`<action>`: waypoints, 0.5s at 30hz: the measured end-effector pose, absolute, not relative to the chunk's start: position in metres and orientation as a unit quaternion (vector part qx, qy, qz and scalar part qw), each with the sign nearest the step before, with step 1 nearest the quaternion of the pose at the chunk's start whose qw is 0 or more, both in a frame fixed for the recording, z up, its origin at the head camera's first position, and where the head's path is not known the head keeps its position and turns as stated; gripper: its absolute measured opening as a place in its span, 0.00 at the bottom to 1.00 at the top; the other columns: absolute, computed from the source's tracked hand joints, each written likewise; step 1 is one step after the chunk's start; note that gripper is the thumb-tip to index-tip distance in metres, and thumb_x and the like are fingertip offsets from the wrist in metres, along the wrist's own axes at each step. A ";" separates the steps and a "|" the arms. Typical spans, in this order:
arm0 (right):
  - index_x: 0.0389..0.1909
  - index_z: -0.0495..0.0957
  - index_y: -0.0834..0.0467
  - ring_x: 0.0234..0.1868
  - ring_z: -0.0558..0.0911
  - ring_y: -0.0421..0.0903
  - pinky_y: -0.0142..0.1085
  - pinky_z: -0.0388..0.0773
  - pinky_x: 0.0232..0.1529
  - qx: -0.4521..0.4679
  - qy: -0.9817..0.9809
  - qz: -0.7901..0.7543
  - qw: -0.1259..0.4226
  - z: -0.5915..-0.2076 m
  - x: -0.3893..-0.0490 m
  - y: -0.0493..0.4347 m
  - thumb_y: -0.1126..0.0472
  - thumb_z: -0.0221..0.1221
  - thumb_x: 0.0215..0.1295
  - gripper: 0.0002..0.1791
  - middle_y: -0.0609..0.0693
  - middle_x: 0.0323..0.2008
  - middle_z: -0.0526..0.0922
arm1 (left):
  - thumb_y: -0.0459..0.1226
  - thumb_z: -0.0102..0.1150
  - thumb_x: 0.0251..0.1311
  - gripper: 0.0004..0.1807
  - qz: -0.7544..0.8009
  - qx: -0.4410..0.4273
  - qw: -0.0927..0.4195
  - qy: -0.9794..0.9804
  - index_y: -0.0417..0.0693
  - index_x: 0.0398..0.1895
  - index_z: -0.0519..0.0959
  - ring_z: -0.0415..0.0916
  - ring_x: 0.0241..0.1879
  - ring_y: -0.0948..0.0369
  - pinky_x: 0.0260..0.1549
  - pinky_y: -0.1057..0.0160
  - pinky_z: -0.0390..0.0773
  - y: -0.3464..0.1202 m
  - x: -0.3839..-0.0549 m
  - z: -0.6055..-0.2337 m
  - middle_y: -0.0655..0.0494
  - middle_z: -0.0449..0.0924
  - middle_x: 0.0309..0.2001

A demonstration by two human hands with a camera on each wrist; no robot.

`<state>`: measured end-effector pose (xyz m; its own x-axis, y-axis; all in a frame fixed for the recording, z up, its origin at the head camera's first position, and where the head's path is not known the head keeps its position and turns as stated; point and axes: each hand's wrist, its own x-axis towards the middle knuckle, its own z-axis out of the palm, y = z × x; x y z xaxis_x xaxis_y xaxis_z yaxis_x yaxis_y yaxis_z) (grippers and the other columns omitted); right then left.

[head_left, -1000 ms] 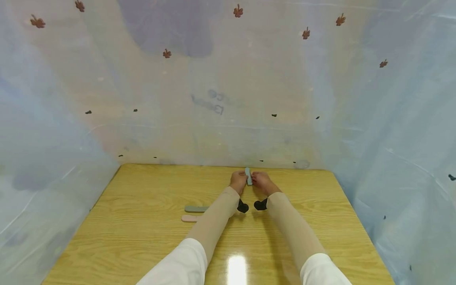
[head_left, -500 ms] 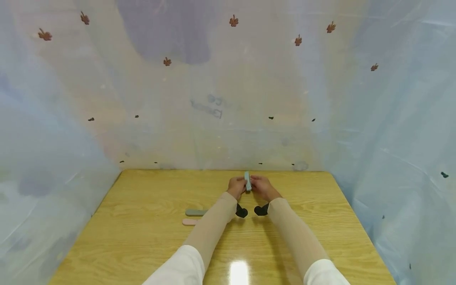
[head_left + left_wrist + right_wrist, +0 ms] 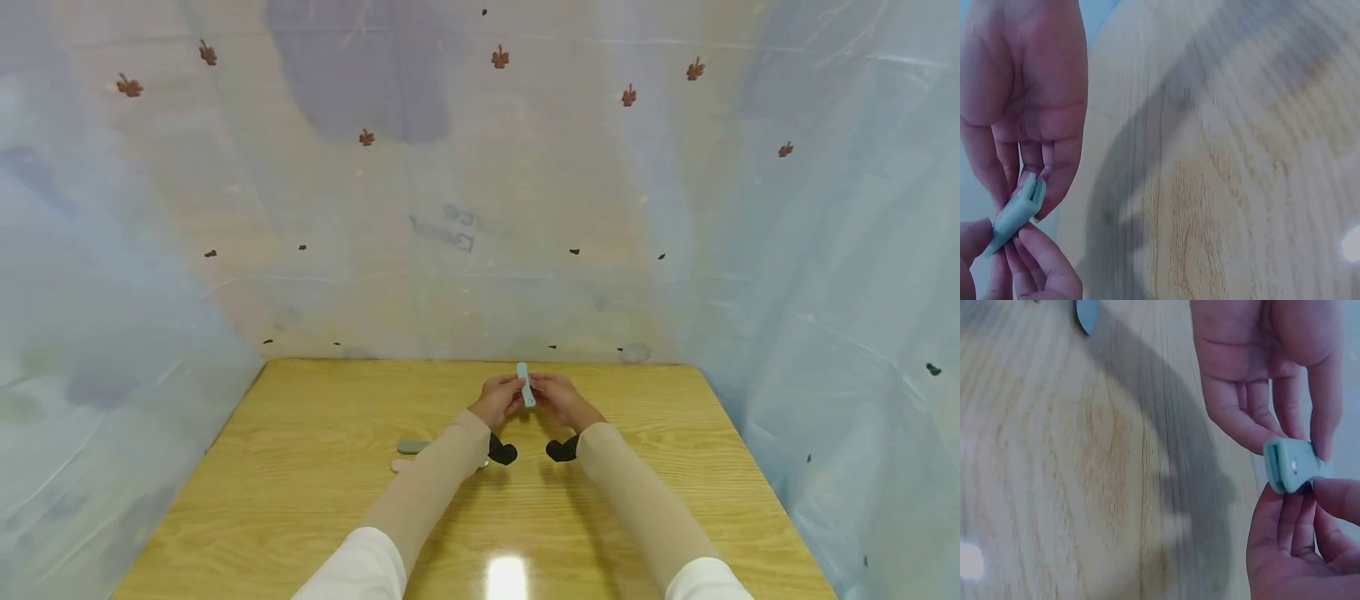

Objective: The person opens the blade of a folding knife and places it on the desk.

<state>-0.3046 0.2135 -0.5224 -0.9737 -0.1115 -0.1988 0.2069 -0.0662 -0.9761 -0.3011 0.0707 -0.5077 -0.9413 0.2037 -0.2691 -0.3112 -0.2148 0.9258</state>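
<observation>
Both hands hold a pale teal folding knife (image 3: 526, 385) above the far side of the table. My left hand (image 3: 498, 400) pinches it between thumb and fingers; the thumb lies on its handle. My right hand (image 3: 560, 400) grips it from the other side, its thumb (image 3: 1338, 499) at the knife's lower edge. In the right wrist view the knife's end (image 3: 1291, 464) shows a slot and a round rivet. No opened-out blade shows. In the left wrist view the knife (image 3: 1017, 212) slants between the right hand above and the left hand below.
A grey-green handle (image 3: 412, 447) and a pink handle (image 3: 401, 466) lie on the wooden table (image 3: 300, 517), partly behind the left forearm. A metal blade (image 3: 1087, 315) shows in the right wrist view. A plastic sheet (image 3: 420, 308) hangs behind the table and down both sides.
The wrists have spread slightly apart while both hands keep hold of the knife, which now tilts a little differently. The left forearm covers more of the handles. The head view has shifted slightly.
</observation>
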 end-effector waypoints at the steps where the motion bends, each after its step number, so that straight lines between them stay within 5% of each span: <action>1: 0.61 0.63 0.72 0.58 0.70 0.57 0.48 0.65 0.60 0.037 0.672 -0.732 0.109 -0.521 -0.304 0.213 0.66 0.44 0.72 0.21 0.66 0.59 0.67 | 0.33 0.53 0.65 0.20 0.778 -0.037 0.164 0.605 0.30 0.57 0.70 0.72 0.27 0.62 0.20 0.70 0.69 0.071 -0.301 -0.508 0.42 0.78 0.41; 5: 0.61 0.64 0.71 0.58 0.70 0.57 0.49 0.66 0.59 0.036 0.663 -0.740 0.107 -0.515 -0.300 0.210 0.64 0.45 0.72 0.21 0.65 0.59 0.68 | 0.34 0.54 0.64 0.21 0.781 -0.026 0.179 0.597 0.32 0.57 0.69 0.76 0.32 0.59 0.24 0.70 0.73 0.065 -0.300 -0.503 0.43 0.79 0.42; 8: 0.61 0.64 0.71 0.57 0.71 0.56 0.46 0.68 0.57 0.035 0.653 -0.750 0.104 -0.508 -0.297 0.207 0.62 0.45 0.73 0.22 0.64 0.58 0.68 | 0.34 0.54 0.64 0.21 0.794 -0.016 0.189 0.578 0.33 0.58 0.69 0.77 0.38 0.58 0.39 0.63 0.77 0.060 -0.299 -0.499 0.43 0.79 0.45; 11: 0.60 0.64 0.71 0.53 0.75 0.51 0.39 0.74 0.52 0.041 0.639 -0.762 0.096 -0.502 -0.292 0.204 0.59 0.46 0.73 0.22 0.62 0.55 0.72 | 0.35 0.54 0.65 0.22 0.799 0.001 0.194 0.569 0.34 0.59 0.68 0.77 0.39 0.59 0.53 0.53 0.71 0.055 -0.297 -0.494 0.44 0.77 0.46; 15: 0.58 0.66 0.71 0.43 0.78 0.44 0.32 0.77 0.41 0.046 0.620 -0.779 0.083 -0.492 -0.284 0.198 0.58 0.49 0.71 0.23 0.57 0.47 0.76 | 0.37 0.54 0.65 0.22 0.795 0.024 0.195 0.574 0.38 0.60 0.69 0.77 0.40 0.61 0.52 0.54 0.72 0.049 -0.295 -0.490 0.46 0.76 0.48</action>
